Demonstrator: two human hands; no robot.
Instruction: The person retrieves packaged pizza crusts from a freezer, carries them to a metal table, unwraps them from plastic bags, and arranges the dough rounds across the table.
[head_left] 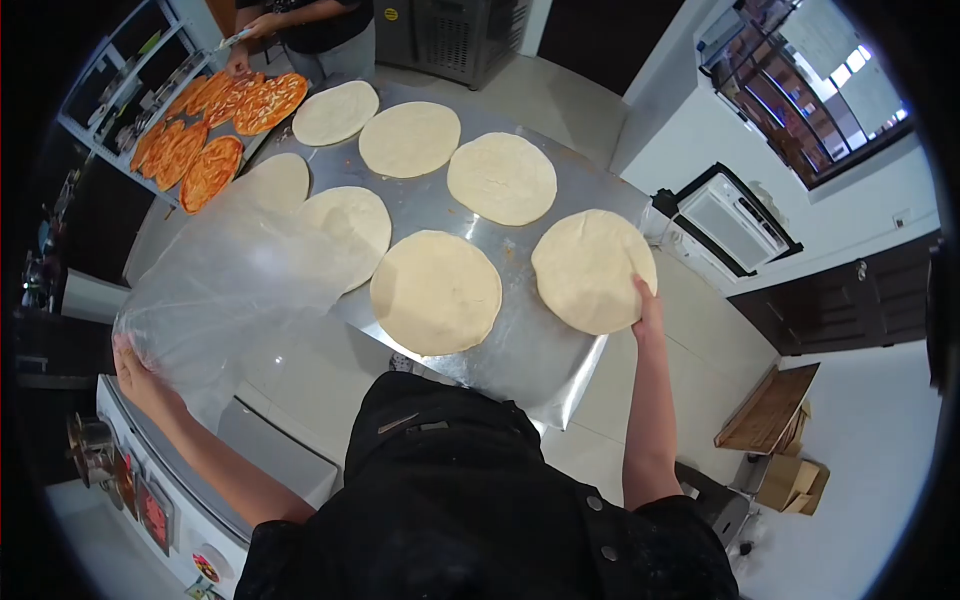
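Note:
My left hand [140,378] is closed on the edge of a large clear plastic bag [235,285], stretched out to the left over the table's side. Through the bag, parts of two pale dough rounds show. My right hand [648,308] grips the right rim of a pizza dough round [592,265] at the table's right end; its fingers are partly hidden under the dough. Nearest my body lies another dough round [436,292], flat on the metal table. Farther back is one more round [502,178], apart from the held one.
Several sauced pizza bases [208,145] cover the far left. Behind them stands another person [325,40], hands over the bases. The steel table [520,370] has its corner in front of me. A counter [225,520] with pots is at lower left; a cardboard box [795,483] sits lower right.

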